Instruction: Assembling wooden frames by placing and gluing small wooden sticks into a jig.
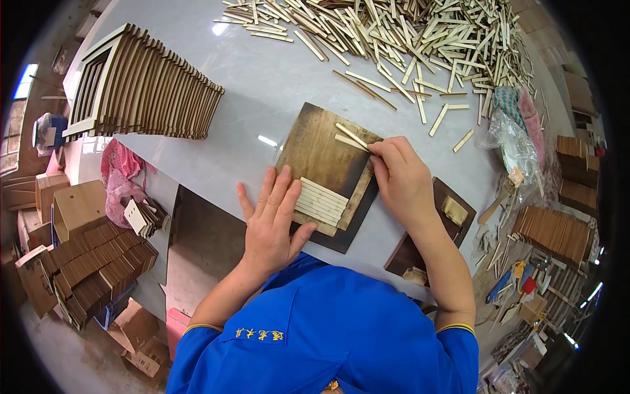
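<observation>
A dark-edged wooden board (314,144) lies at the table's front edge. In its lower part several pale wooden strips (321,202) sit side by side in a neat row. My left hand (270,223) rests with fingers spread at the board's left side, its fingertips beside the row's left ends. At the board's upper right, my right hand (405,184) pinches the ends of loose wooden strips (353,136) between thumb and forefinger. Two strips show, fanned slightly apart above the board. The fingers hide their right ends, so whether both are gripped is hard to tell.
A big heap of loose strips (420,39) spreads over the far table. Stacked slatted wooden frames (151,85) stand at the far left. Right of my hand lies a dark board (420,253) with a pale block (454,210). A plastic bag (508,141) sits at the right edge.
</observation>
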The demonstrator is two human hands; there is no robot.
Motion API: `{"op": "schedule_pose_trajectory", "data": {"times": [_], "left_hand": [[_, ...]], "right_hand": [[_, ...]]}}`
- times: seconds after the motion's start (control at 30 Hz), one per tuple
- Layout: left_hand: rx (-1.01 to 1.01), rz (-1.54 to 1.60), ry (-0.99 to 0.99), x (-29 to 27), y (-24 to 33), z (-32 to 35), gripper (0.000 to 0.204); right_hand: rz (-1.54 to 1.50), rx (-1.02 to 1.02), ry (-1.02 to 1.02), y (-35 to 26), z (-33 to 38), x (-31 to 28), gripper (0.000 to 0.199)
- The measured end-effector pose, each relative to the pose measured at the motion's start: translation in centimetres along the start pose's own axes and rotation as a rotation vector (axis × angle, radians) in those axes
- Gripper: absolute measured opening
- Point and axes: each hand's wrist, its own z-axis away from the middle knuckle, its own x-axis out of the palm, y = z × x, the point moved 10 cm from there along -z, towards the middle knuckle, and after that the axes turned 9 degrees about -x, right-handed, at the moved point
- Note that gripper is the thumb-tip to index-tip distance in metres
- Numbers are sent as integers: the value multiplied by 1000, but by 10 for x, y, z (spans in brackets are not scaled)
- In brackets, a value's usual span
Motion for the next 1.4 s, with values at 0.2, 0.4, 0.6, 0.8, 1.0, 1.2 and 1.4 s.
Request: {"op": "schedule_pose_trajectory", "data": {"times": [0.2, 0.4, 0.6, 0.8, 1.0, 1.2, 1.4], "left_hand": [[16, -34, 14, 3, 4, -12, 63], [32, -71, 14, 3, 8, -14, 54], [27, -52, 27, 2, 7, -15, 52], [17, -45, 19, 3, 5, -15, 51], [15, -34, 22, 3, 4, -15, 52], [18, -23, 29, 2, 5, -14, 59], [33, -34, 4, 4, 6, -14, 66]], "right_hand": [[-148, -42, 5, -16, 3, 3, 22], [-255, -5, -16, -21, 15, 1, 21], [-253, -4, -51, -23, 16, 3, 19], [-415, 83, -69, -19, 21, 12, 19], [-349, 76, -140, -26, 23, 22, 18], [-295, 86, -186, -30, 25, 23, 18], [-312, 86, -185, -29, 27, 23, 20]]}}
